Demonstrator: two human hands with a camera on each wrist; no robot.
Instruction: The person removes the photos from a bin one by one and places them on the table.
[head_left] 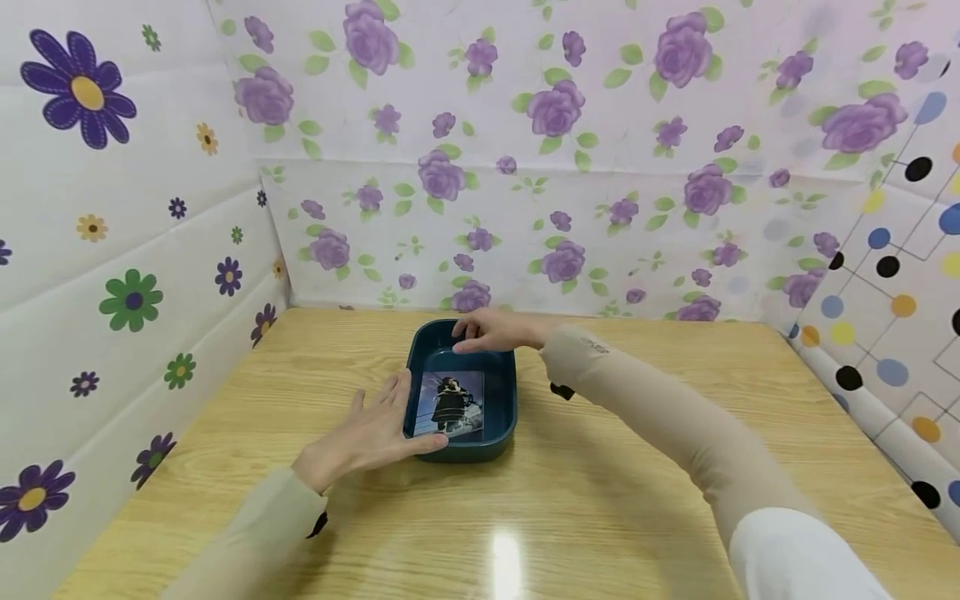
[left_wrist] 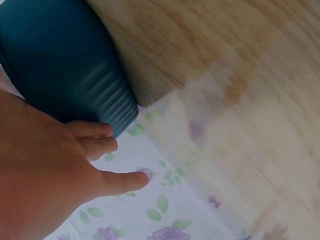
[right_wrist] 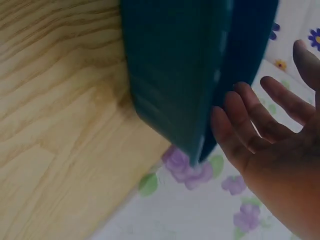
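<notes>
A dark teal plastic bin [head_left: 471,453] with rounded corners stands on the wooden table. Flat on its floor lies a picture card [head_left: 452,402] showing a dark-clothed figure against a bluish background. My left hand [head_left: 367,432] is at the bin's left side, fingers spread, thumb reaching over the near left corner. In the left wrist view, the ribbed outer wall of the bin [left_wrist: 65,60] shows beyond the fingers. Over the far right end of the bin hovers my right hand [head_left: 497,329], its fingers slightly bent with nothing between them. The right wrist view shows those fingertips [right_wrist: 243,92] close to the rim.
The light wooden table [head_left: 637,500] extends around the bin on all sides. A floral cloth wall [head_left: 555,233] rises behind it. Patterned cloths close in the left side [head_left: 150,367] and the right side [head_left: 877,367].
</notes>
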